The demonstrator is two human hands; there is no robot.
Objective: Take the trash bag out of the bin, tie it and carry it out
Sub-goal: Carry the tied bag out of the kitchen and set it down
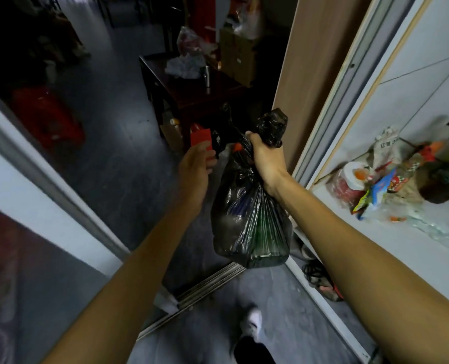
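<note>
Black plastic trash bag (249,222) hangs from your right hand (264,156), whose fingers clench its gathered neck. Your left hand (194,172) floats just beside it, fingers loosely spread, empty, above the metal door track (205,287).

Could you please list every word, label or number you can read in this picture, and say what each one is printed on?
"红薯": dark print on the white plastic packet in the pile of packaging on the white ledge; its remaining characters are too blurred.
Colourful snack wrappers beside it: print too small and blurred to read.
Black plastic trash bag: no text visible.
</note>
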